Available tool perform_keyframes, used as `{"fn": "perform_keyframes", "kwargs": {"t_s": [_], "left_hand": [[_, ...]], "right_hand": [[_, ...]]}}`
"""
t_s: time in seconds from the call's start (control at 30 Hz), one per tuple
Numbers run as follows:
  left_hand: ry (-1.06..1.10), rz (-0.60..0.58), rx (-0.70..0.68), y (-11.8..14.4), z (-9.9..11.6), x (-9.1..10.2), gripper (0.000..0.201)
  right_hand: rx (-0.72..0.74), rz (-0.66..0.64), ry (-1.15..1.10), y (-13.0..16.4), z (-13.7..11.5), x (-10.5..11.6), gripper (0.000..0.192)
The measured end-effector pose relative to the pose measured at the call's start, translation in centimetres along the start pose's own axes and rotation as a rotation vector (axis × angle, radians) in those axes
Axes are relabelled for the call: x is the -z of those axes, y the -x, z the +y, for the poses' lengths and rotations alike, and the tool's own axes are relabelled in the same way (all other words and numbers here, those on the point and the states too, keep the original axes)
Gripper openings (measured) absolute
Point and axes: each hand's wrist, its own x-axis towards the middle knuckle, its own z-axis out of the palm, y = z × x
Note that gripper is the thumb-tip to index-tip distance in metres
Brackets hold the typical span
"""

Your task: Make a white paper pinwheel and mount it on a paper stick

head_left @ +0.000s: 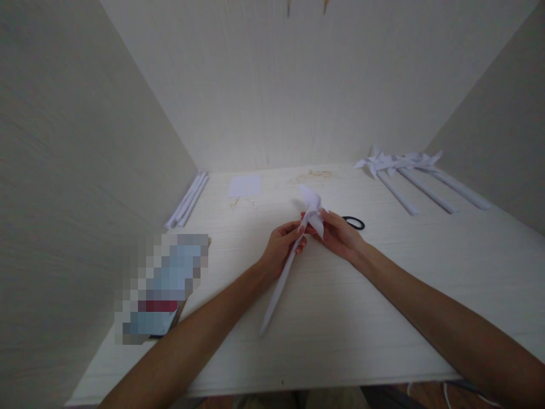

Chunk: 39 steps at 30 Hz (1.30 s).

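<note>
Pinwheel [312,211] sat mid-frame above the desk [383,272], both hands grasping it: left hand [281,245] on the stick, right hand [338,233] pinching the blades. Best kept light, hub centred.

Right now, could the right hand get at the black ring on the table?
Probably yes: the black ring lies just beyond the right hand with bare table between, though that hand is pinching the pinwheel.

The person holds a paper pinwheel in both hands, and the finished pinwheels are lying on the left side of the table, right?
Not quite. Both hands do hold the paper pinwheel, but the head view shows the finished pinwheels lying at the table's right.
</note>
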Motion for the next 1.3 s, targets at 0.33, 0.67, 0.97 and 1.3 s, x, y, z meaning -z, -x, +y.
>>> {"fn": "perform_keyframes", "kwargs": {"t_s": [0.33, 0.67, 0.97, 1.3], "left_hand": [[-0.006, -0.035, -0.021, 0.02, -0.13, 0.06, 0.012], [-0.076, -0.026, -0.033, 0.25, 0.01, -0.03, 0.013], [-0.099, -0.02, -0.037, 0.28, 0.01, 0.0, 0.015], [-0.041, -0.001, -0.008, 0.13, 0.12, 0.09, 0.016]], "right_hand": [[0.057, 0.009, 0.037, -0.02, 0.08, 0.15, 0.022], [0.069, 0.043, 0.039, -0.05, 0.2, 0.12, 0.024], [0.072, 0.018, 0.06, -0.15, 0.16, 0.05, 0.023], [0.001, -0.005, 0.016, 0.03, 0.02, 0.13, 0.035]]}}
